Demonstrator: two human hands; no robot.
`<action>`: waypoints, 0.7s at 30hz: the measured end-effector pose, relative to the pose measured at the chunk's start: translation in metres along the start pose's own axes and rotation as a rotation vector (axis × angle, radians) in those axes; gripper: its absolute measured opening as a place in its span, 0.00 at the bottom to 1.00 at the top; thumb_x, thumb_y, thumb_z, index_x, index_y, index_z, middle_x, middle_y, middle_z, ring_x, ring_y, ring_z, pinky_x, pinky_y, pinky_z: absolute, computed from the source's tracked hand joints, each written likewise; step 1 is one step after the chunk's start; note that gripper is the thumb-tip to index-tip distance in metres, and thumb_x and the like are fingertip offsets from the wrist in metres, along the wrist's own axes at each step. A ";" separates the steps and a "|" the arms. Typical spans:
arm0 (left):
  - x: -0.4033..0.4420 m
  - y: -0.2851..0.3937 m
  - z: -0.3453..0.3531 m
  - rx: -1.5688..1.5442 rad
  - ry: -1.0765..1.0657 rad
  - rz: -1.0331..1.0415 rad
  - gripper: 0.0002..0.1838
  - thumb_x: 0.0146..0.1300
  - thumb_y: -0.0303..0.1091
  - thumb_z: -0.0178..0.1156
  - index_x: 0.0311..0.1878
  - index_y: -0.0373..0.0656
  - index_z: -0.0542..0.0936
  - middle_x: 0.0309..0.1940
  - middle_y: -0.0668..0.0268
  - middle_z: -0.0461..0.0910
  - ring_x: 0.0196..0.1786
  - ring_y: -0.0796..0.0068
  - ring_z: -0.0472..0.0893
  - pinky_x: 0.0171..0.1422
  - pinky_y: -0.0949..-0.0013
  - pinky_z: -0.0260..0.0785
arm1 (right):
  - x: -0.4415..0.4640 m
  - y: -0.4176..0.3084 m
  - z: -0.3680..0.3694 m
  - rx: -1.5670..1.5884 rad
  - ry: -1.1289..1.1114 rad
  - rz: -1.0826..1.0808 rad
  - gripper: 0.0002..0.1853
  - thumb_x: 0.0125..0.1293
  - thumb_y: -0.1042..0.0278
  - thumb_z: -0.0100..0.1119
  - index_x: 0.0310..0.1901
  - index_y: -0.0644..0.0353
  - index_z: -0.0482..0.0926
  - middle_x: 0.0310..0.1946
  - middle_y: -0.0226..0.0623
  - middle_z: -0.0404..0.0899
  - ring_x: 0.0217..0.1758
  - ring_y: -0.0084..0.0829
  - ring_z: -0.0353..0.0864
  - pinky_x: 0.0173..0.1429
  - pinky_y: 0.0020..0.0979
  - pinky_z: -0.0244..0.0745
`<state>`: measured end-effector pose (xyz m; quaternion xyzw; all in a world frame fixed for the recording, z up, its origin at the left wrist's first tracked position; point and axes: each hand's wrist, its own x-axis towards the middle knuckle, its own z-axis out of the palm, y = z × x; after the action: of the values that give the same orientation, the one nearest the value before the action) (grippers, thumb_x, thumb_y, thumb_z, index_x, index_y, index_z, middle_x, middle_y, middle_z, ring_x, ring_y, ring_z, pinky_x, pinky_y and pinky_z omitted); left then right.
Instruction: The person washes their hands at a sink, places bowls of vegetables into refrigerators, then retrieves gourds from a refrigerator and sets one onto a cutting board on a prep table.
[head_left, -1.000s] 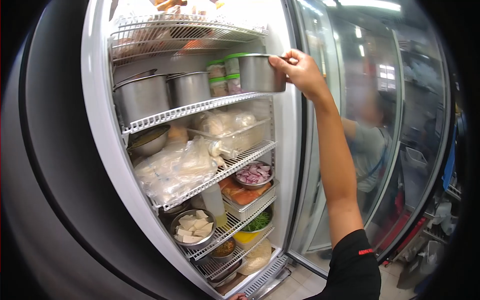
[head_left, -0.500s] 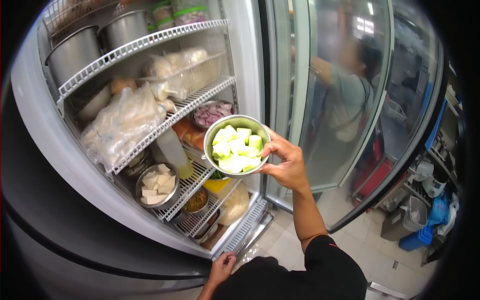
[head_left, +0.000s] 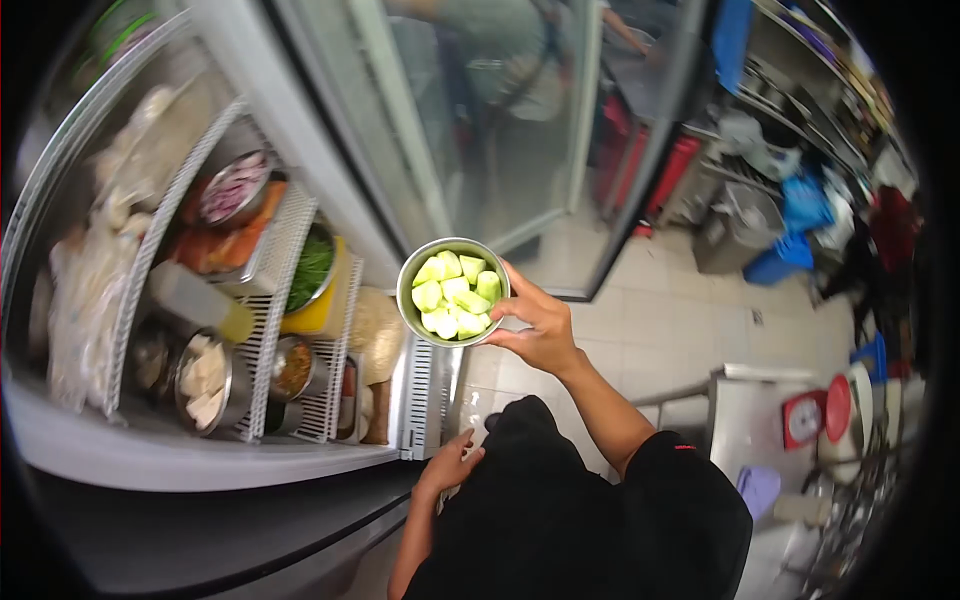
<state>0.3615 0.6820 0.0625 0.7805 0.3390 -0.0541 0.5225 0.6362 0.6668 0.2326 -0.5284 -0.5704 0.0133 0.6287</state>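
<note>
metal pot (head_left: 405,300) gripped at rim by right hand (head_left: 540,325), arm extended; left hand (head_left: 448,466) open

Commercial-type kitchen. Glass-door fridge (head_left: 480,100) stands open, wire shelves (head_left: 270,290) stocked with metal bowls and bagged food: chopped red onion (head_left: 235,188), white chunks (head_left: 203,382), cut greens (head_left: 312,268). Light tile floor (head_left: 640,330). Metal surface (head_left: 735,405) with red scale (head_left: 803,420) at right. Open racks (head_left: 800,110) of wares, grey bin (head_left: 738,228), blue tub (head_left: 778,258) beside it. Another person partly visible through the glass.
</note>
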 end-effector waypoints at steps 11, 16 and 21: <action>0.099 0.114 0.049 0.183 -0.285 0.310 0.24 0.72 0.44 0.46 0.59 0.34 0.73 0.49 0.47 0.79 0.53 0.53 0.78 0.60 0.60 0.66 | -0.141 -0.045 -0.159 -0.477 0.336 0.028 0.19 0.39 0.67 0.79 0.32 0.62 0.79 0.59 0.66 0.67 0.61 0.51 0.74 0.58 0.35 0.73; 0.168 0.186 0.081 0.549 -0.329 0.567 0.23 0.68 0.41 0.51 0.59 0.33 0.72 0.49 0.44 0.77 0.54 0.48 0.75 0.62 0.57 0.65 | -0.188 -0.053 -0.218 -0.573 0.502 0.147 0.19 0.39 0.69 0.79 0.32 0.63 0.79 0.60 0.66 0.67 0.61 0.50 0.74 0.58 0.35 0.73; 0.239 0.289 0.134 0.933 -0.182 0.963 0.38 0.58 0.35 0.63 0.69 0.36 0.57 0.61 0.43 0.64 0.64 0.45 0.63 0.69 0.55 0.58 | -0.231 -0.060 -0.277 -0.700 0.646 0.223 0.19 0.37 0.69 0.79 0.31 0.62 0.79 0.60 0.64 0.67 0.59 0.50 0.76 0.56 0.33 0.75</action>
<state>0.7494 0.6164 0.1228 0.9806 -0.1507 -0.0215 0.1233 0.7234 0.3175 0.1690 -0.7430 -0.2561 -0.2765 0.5530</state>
